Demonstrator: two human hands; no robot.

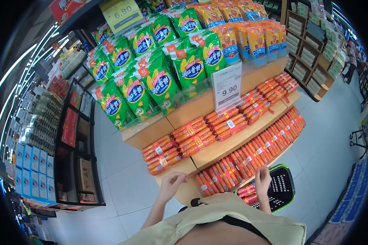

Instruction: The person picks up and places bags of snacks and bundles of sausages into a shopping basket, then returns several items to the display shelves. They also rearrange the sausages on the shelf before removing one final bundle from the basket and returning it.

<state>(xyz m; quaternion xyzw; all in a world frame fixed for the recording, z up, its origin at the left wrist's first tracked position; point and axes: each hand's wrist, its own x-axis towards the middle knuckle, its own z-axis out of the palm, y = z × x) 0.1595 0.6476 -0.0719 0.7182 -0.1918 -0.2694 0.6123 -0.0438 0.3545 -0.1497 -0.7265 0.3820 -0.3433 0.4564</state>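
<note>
My left hand (173, 184) is raised before the left end of the lower shelf, fingers loosely curved and nothing visible in them. At the right, my right hand (263, 179) is held up in front of the lower row of sausages, its fingers loosely bent and no object showing. Red-wrapped sausage packs (249, 159) stand in a tight row on the lowest step. More bundled sausages (196, 136) lie stacked on the step above. Beside my right forearm is a black basket with a green rim (292, 179); red packs (248, 190) lie in it, partly hidden by my arm and clothing.
Green corn-printed bags (157, 79) and orange-and-blue bags (227, 41) fill the upper tier behind a clear guard. A price sign (227, 87) stands mid-display. Black shelving (79, 143) is on the left, wooden shelving (310, 49) at right rear. A person (350, 61) is far right.
</note>
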